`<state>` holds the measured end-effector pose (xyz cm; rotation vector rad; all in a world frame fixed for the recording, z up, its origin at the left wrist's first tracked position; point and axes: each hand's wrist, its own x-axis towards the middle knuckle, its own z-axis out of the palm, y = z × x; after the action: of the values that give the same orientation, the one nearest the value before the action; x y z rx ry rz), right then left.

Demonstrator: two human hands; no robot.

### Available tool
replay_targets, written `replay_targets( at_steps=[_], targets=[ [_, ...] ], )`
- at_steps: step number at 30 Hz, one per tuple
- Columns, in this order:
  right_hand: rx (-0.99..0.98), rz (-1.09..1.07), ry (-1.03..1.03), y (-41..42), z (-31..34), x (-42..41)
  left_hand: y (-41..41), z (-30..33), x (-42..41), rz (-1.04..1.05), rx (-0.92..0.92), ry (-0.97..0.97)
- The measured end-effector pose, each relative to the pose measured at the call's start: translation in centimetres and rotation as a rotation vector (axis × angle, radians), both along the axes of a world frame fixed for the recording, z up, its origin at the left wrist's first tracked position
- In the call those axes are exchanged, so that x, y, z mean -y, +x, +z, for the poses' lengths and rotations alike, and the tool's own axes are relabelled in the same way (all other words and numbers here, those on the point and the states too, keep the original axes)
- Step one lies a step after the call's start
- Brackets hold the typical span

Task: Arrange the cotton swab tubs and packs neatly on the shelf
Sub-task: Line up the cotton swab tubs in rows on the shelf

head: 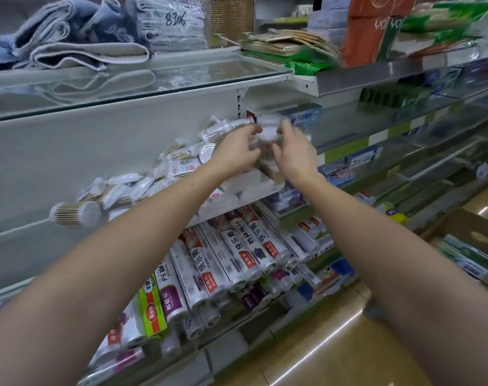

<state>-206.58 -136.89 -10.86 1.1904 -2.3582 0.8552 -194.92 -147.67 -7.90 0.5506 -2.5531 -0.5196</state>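
Observation:
Both my hands reach to the middle shelf (254,197), where round clear cotton swab tubs (267,132) stand stacked. My left hand (237,149) grips the stack from the left and my right hand (293,151) grips it from the right, fingers curled round the tubs. Another tub (274,169) sits under my hands. Flat cotton swab packs (181,162) lie in a loose heap to the left. One tub (75,214) lies on its side at the shelf's far left end.
Folded towels (70,37) lie on the glass shelf (153,82) above. Rolls of cling film (231,257) fill the shelf below. Toothpaste boxes (304,115) sit to the right, and a cardboard box (471,246) stands on the floor at right.

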Motion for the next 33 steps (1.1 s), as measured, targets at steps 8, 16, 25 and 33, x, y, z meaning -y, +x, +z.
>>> replay_targets(
  at_steps=[8, 16, 25, 33],
  targets=[
    [0.184, 0.083, 0.136, -0.2, 0.4, -0.1, 0.3, -0.6, -0.6, 0.013, 0.053, -0.107],
    [0.11, 0.01, -0.012, 1.3, 0.6, -0.5, 1.5, -0.1, -0.5, -0.015, 0.072, -0.109],
    [0.25, 0.01, -0.205, 4.7, 1.1, -3.6, 3.9, 0.3, -2.1, -0.218, 0.009, -0.071],
    [0.316, 0.072, -0.253, 10.3, 2.0, -1.9, 9.2, 0.0, 0.0, -0.285, -0.115, -0.07]
  ],
)
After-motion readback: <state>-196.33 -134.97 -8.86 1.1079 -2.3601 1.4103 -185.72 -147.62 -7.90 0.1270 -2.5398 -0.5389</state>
